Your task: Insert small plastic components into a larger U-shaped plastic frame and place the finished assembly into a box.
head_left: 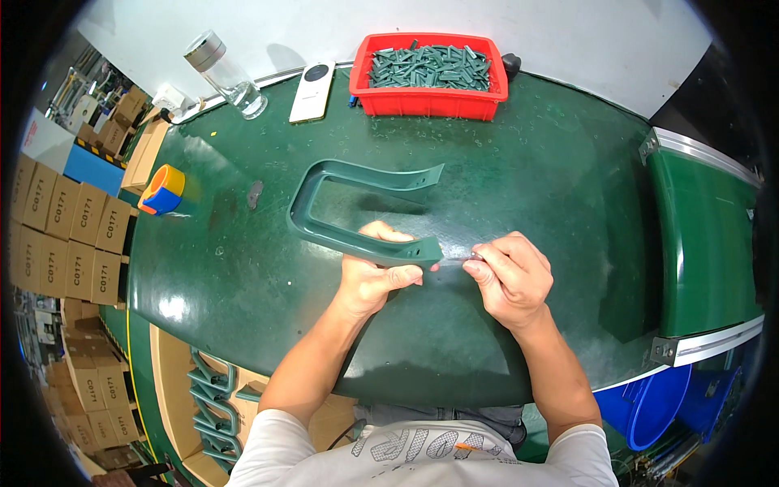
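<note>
A green U-shaped bracket (349, 238) is held above the table, its bend to the left and its two ends to the right. My left hand (365, 284) is closed around its nearer arm, close to the end with small holes. Just right of that end, my right hand (518, 280) is closed in a pinch. A thin, pale, shiny piece (456, 260) runs between the pinched fingertips and the bracket's end; its kind is too small to make out.
A red bin (430, 104) of small green pieces stands at the back, near a white phone (312, 92) and a glass bottle (231, 81). Tape rolls (162, 191) lie left. A green conveyor (710, 243) borders the right. More brackets (215, 406) sit in a carton below left.
</note>
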`<state>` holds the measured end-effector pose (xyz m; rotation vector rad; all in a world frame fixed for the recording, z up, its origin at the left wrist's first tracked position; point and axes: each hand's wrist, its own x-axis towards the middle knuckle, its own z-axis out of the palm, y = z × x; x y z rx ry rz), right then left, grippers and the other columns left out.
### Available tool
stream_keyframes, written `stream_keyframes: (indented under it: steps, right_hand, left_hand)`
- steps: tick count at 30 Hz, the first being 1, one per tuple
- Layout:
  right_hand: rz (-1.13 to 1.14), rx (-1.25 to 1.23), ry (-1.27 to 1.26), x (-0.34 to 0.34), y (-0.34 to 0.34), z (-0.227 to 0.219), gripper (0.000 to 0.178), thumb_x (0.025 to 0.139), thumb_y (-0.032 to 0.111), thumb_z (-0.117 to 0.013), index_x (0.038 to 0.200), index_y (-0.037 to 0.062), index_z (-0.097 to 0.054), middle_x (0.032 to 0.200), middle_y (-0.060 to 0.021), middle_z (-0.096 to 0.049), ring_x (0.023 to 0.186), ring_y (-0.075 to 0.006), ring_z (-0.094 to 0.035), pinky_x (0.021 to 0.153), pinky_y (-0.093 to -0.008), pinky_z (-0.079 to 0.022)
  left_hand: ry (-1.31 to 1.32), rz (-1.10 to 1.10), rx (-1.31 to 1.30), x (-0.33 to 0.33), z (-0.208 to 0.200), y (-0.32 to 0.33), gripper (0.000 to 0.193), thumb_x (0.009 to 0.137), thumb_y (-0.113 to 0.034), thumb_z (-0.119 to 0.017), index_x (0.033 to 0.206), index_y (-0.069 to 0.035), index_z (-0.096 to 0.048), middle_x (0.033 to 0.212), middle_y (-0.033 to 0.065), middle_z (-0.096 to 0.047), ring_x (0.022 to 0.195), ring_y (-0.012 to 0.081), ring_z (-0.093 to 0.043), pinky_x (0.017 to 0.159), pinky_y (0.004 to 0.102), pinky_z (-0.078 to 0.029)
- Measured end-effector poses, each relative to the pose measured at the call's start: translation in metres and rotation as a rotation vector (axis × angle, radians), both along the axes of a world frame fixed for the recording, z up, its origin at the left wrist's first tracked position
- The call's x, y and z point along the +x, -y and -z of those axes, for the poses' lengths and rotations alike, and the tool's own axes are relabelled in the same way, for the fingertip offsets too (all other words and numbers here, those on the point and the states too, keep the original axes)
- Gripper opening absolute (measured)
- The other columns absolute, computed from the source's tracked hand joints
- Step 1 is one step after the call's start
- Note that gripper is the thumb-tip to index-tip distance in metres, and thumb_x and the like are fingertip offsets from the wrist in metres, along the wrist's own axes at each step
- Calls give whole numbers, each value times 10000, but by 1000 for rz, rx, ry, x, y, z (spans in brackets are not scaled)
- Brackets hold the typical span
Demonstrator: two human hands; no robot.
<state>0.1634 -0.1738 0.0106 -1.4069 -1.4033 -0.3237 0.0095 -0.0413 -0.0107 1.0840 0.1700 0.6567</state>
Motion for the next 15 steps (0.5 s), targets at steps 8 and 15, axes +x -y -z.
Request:
stream_keyframes:
  steps: [8,15]
  right_hand:
    - [349,-45,-268,28,6,1,97,808,81,-694,832,-10,-671,697,-72,-581,574,-143,-534,508,-258,-413]
    - [205,-82,-250,16,0,8,89,802,80,-696,798,-4,-666,656,-60,-558,506,-127,-495,452,-258,-380]
  left_hand:
    - [85,105,157,2,11,6,426,683,-122,-808,985,-49,-518,823,238,-659,739,269,-676,572,330,-546]
    - [102,140,168,0,10,7,412,677,-90,-807,972,-52,-523,806,209,-663,754,298,-676,662,397,-555]
